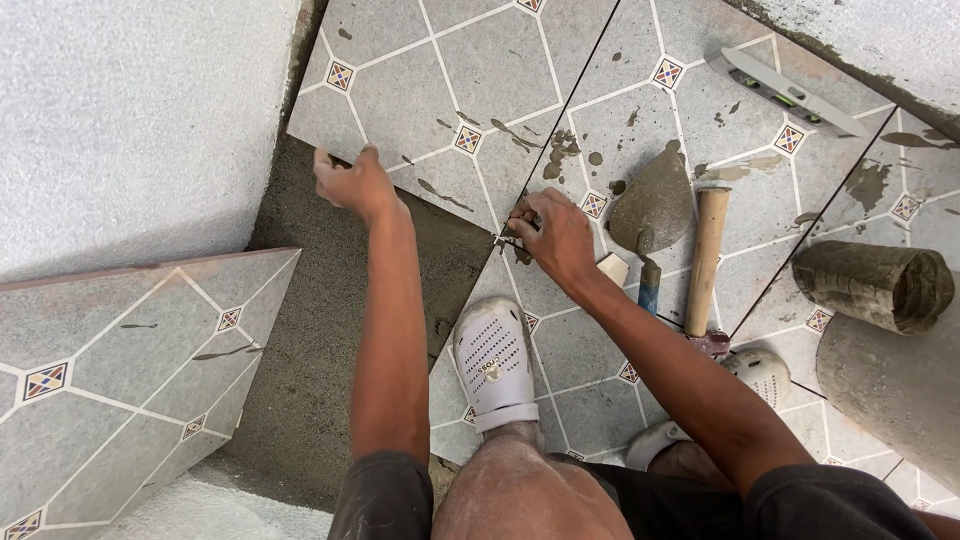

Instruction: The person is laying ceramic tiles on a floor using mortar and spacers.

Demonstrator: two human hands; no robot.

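My left hand [352, 182] grips the near left corner of a grey patterned floor tile [440, 90] that lies at the top of the view over a bed of dark mortar [330, 330]. My right hand [552, 232] pinches the same tile's near right corner, where it meets the laid tiles [590, 380]. Fingers of both hands are closed on the tile's edge. A trowel [655, 205] loaded with wet mortar lies just right of my right hand.
A hammer with a wooden handle [706, 262] lies beside the trowel. A spirit level [790, 95] rests at the top right. A loose tile [120, 380] leans at the lower left. A mortar-crusted cylinder [875, 285] sits at right. My white clogs [493, 365] stand on the tiles.
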